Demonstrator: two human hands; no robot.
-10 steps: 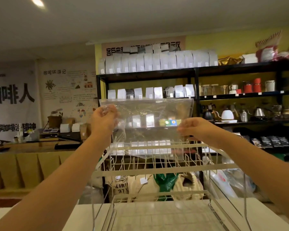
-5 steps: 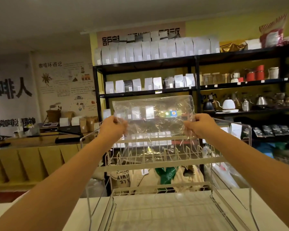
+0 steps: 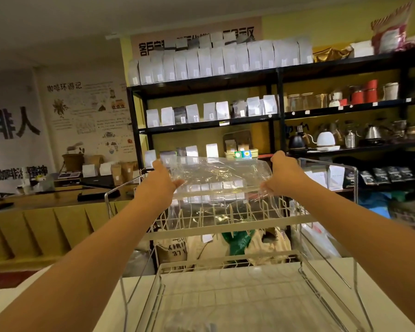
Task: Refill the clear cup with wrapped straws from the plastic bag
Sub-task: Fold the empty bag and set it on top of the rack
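A clear plastic bag (image 3: 219,178) is stretched flat between both hands, just above the upper tier of a white wire rack (image 3: 228,226). My left hand (image 3: 159,185) grips the bag's left edge and my right hand (image 3: 284,177) grips its right edge. The bag looks see-through with no straws visible inside. Neither the clear cup nor any wrapped straws are in view.
The rack stands on a white counter (image 3: 369,271) and has a lower wire tier (image 3: 230,295). Behind it, black shelves (image 3: 276,75) hold white pouches, kettles and jars. A wooden counter (image 3: 46,202) runs along the left. Sacks lie on the floor behind the rack.
Both hands have lowered the bag from chest height down toward the rack's upper tier, and it has tipped from upright to nearly flat.
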